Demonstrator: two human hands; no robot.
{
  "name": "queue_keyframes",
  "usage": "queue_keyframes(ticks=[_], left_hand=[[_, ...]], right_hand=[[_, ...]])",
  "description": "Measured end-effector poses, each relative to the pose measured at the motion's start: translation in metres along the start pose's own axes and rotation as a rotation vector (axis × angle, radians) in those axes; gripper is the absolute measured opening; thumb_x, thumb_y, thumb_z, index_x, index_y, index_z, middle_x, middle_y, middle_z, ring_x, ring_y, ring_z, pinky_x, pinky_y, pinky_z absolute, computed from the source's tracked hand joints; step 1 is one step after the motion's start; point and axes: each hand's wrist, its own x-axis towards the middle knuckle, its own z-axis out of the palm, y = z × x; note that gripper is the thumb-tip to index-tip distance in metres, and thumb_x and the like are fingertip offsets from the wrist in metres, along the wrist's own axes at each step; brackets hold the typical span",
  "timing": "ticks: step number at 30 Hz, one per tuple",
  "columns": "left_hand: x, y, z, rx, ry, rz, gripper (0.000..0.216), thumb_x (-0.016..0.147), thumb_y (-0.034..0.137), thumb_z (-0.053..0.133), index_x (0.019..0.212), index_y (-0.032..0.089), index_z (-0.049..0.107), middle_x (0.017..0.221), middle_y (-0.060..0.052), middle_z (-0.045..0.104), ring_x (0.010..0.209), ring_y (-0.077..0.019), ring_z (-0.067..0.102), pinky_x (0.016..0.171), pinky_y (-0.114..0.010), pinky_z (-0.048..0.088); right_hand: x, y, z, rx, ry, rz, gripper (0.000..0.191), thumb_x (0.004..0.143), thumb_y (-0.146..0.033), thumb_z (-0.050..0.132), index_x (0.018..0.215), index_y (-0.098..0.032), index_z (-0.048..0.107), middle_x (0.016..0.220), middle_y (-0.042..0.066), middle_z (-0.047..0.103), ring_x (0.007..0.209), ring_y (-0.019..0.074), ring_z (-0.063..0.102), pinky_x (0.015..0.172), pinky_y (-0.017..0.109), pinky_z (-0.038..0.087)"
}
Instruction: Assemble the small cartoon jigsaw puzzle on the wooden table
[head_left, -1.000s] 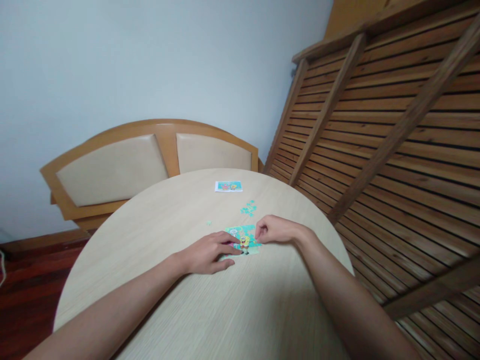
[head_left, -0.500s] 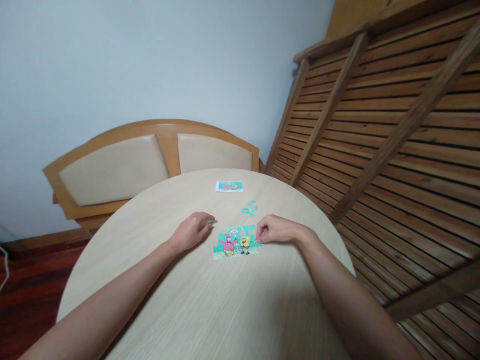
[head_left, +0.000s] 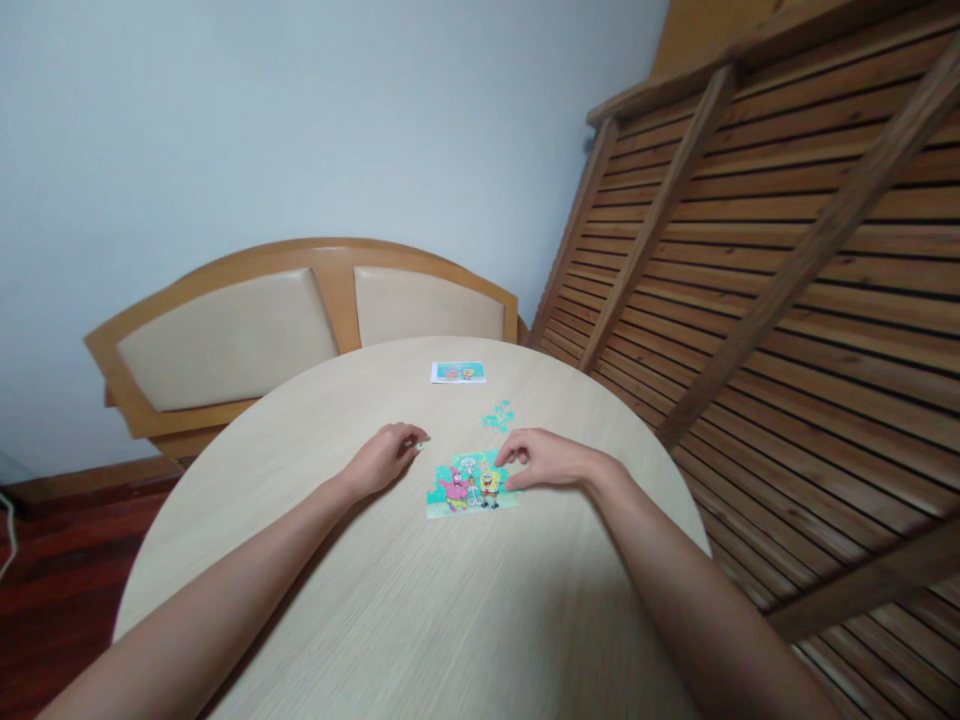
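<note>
A small cartoon jigsaw puzzle (head_left: 469,485), mostly assembled, lies flat on the round pale wooden table (head_left: 420,610). My left hand (head_left: 384,460) is to its upper left, fingertips pinched on a small loose puzzle piece (head_left: 421,446) at the table surface. My right hand (head_left: 541,461) rests at the puzzle's right edge, fingers stretched out over its top right corner. A cluster of loose teal pieces (head_left: 498,415) lies just beyond the puzzle.
A small reference picture card (head_left: 458,372) lies near the table's far edge. Behind the table is a wooden bench with padded backrests (head_left: 300,320). A slatted wooden frame (head_left: 787,260) leans along the right side. Dark wood floor (head_left: 52,570) shows at the left.
My left hand left the puzzle, moved up and left, and closed its fingertips on the loose piece. My right hand went from curled to stretched out over the puzzle's corner.
</note>
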Motion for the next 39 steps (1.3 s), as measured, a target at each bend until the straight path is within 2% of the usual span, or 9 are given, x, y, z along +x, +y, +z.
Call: queue_keyframes(ticks=[4,9,14,18,25,30,34,39], left_hand=[[0.0,0.005,-0.003,-0.013,-0.023,-0.018,0.026,0.087,0.018,0.055,0.108,0.016,0.07,0.104,-0.009,0.071,0.094,-0.0213,0.065,0.086,-0.033,0.051],[-0.003,0.011,-0.007,-0.046,-0.025,-0.069,0.021,0.089,0.027,0.056,0.096,0.017,0.073,0.096,-0.009,0.074,0.088,-0.0223,0.066,0.081,-0.033,0.05],[-0.005,0.029,0.0,-0.377,-0.018,-0.151,0.028,0.088,0.039,0.057,0.089,0.015,0.071,0.086,-0.008,0.074,0.076,-0.0201,0.065,0.071,-0.031,0.049],[-0.006,0.052,0.011,-0.646,0.043,-0.177,0.03,0.08,0.043,0.067,0.083,0.013,0.071,0.08,-0.008,0.072,0.073,-0.0178,0.062,0.07,-0.028,0.047],[-0.009,0.078,0.019,-0.95,0.096,-0.244,0.044,0.068,0.054,0.08,0.081,0.013,0.07,0.071,-0.004,0.066,0.065,-0.0139,0.057,0.063,-0.025,0.043],[-0.01,0.085,0.019,-1.011,0.087,-0.229,0.049,0.067,0.058,0.082,0.083,0.013,0.071,0.075,-0.004,0.068,0.067,-0.0143,0.058,0.067,-0.026,0.044],[-0.011,0.085,0.019,-0.995,0.061,-0.228,0.052,0.066,0.06,0.082,0.085,0.013,0.07,0.07,-0.003,0.065,0.064,-0.013,0.057,0.063,-0.025,0.042],[-0.013,0.083,0.022,-0.923,0.016,-0.208,0.053,0.07,0.059,0.079,0.093,0.014,0.065,0.076,-0.004,0.067,0.067,-0.0145,0.061,0.065,-0.026,0.045]], right_hand=[[0.002,-0.005,0.002,-0.026,-0.018,-0.03,0.039,0.071,-0.033,0.079,0.106,-0.015,0.077,0.095,0.007,0.069,0.083,0.0183,0.057,0.074,0.027,0.044],[0.003,-0.01,0.004,-0.047,-0.004,-0.047,0.037,0.073,-0.03,0.076,0.106,-0.015,0.076,0.095,0.008,0.07,0.082,0.0182,0.057,0.073,0.027,0.045],[0.004,-0.015,0.007,-0.04,0.05,-0.047,0.032,0.077,-0.034,0.073,0.103,-0.015,0.076,0.089,0.006,0.069,0.078,0.0162,0.058,0.068,0.025,0.044],[0.008,-0.023,0.014,0.082,0.05,-0.027,0.034,0.084,-0.042,0.069,0.101,-0.014,0.075,0.079,0.004,0.067,0.069,0.014,0.058,0.061,0.023,0.042],[0.013,-0.048,0.024,0.206,0.097,-0.136,0.03,0.087,-0.042,0.066,0.1,-0.016,0.074,0.077,0.002,0.067,0.069,0.0129,0.055,0.062,0.022,0.04],[0.015,-0.051,0.025,0.223,0.147,-0.196,0.028,0.089,-0.039,0.063,0.092,-0.014,0.074,0.08,0.002,0.069,0.072,0.0131,0.057,0.067,0.023,0.041],[0.017,-0.046,0.026,0.235,0.157,-0.168,0.029,0.09,-0.041,0.063,0.092,-0.014,0.073,0.078,0.002,0.068,0.071,0.0129,0.056,0.066,0.023,0.041],[0.017,-0.046,0.026,0.289,0.177,-0.162,0.025,0.09,-0.038,0.062,0.092,-0.014,0.07,0.086,0.004,0.07,0.078,0.0146,0.061,0.071,0.024,0.045]])
